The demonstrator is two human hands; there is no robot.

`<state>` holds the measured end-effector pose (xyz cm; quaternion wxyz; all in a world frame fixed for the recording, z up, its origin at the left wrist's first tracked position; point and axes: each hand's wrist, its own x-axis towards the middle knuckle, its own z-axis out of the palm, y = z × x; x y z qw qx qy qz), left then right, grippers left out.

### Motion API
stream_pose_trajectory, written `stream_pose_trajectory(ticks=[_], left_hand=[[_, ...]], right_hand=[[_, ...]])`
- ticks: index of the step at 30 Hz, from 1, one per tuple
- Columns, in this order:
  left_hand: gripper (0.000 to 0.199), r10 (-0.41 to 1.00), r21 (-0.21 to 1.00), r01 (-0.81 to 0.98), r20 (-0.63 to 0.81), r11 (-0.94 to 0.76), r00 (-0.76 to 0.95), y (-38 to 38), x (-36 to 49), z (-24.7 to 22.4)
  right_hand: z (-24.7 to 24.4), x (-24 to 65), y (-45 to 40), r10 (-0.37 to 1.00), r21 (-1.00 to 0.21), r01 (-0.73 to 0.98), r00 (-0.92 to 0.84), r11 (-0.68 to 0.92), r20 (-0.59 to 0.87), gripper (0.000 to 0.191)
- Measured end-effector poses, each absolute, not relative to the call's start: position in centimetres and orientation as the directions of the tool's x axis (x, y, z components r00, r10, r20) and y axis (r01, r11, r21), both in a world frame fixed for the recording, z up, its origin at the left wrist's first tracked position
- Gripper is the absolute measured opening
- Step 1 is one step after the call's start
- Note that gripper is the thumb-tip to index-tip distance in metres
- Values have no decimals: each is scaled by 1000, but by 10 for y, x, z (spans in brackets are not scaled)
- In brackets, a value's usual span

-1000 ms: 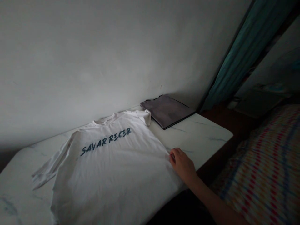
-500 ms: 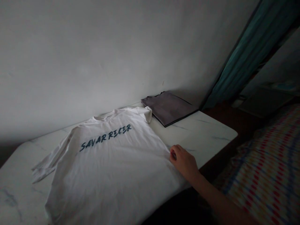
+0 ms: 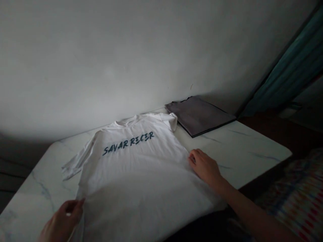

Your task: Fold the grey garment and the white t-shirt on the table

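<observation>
Pinching opposite side edges of the white lettered T-shirt [image 3: 141, 171], the left hand [image 3: 62, 218] and right hand [image 3: 205, 168] show in the head view. The shirt lies print up on the marble-patterned table [image 3: 254, 148]. Light, even tension from both sides should keep it smooth. Counted: two hands, one T-shirt, one table, one folded grey-brown cloth [image 3: 202, 116].

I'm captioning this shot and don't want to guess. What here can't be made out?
All in the head view:
White T-shirt: part of its near end is cut off by the bottom edge; its back is hidden underneath.
Left hand: its forearm is cut off by the bottom edge.
Right hand: some fingertips hidden by its curled fingers.
Patterned cloth: blurred, cut off at right.
</observation>
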<state>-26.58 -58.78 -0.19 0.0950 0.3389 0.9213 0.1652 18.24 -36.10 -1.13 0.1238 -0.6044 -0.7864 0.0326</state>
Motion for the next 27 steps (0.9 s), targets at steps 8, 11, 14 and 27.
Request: stream_pose_trajectory(ticks=[8,11,14,27], left_hand=[[28,558,461,446,-137,767,-818,-555,-270,20],[41,518,671,272,-195,689,-833,-564,-278,6],[49,522,805,116,-261,582,-812,-574,-284,-1],[42,603,853,146,-222,501,-766,-581,-294,-4]], right_hand=[[-10,138,-312,963,-137,964,-201,227,177,12],[-23,142,-307,955,-248,943,-162,224,247,9],[-33,147,-304,938,-310,909,-187,278,292,7],[-35,151,-301,921,-268,905,-245,329,303,7]])
